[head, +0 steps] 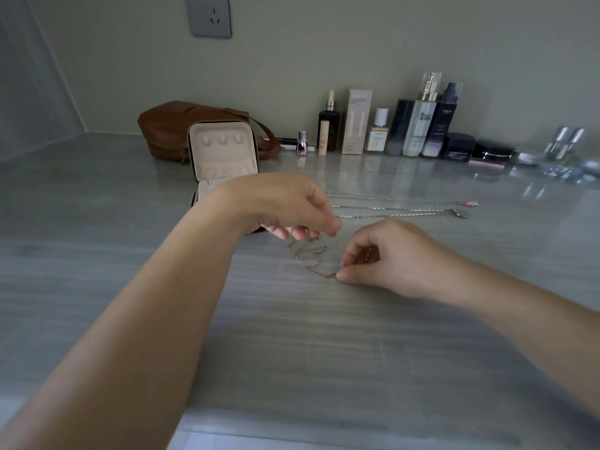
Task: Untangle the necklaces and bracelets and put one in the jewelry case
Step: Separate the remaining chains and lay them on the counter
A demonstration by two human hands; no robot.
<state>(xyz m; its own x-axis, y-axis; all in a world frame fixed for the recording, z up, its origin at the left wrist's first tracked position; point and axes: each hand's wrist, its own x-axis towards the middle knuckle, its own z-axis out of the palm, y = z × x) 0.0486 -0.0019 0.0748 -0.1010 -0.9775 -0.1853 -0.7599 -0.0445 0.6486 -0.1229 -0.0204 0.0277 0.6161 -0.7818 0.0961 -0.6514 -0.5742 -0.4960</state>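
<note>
On a glossy, grey-streaked countertop (292, 352) below a beige wall (324, 53), the left hand (285, 206) and right hand (389, 254) each pinch a thin, tangled gold chain (311, 258). The open cream-lined jewelry case (224, 151) stands behind the left wrist. Two straight silver necklaces (396, 207) lie beyond the hands, and cosmetic bottles (418, 128) line the wall.

The grey streaked surface (292, 352) is smooth and glossy, mirroring the bottles along its far edge. At its middle, the thin gold-coloured metal chain (316, 261) has a dull, fine-linked shine. The two silver metal chains (389, 207) just beyond glint brighter. The square beige jewelry case (222, 147) is lined in soft matt fabric, with a metal zip round its rim. The brown rounded bag (168, 125) behind it looks like smooth, low-sheen leather. The tall pale carton (355, 121) is matt card.
</note>
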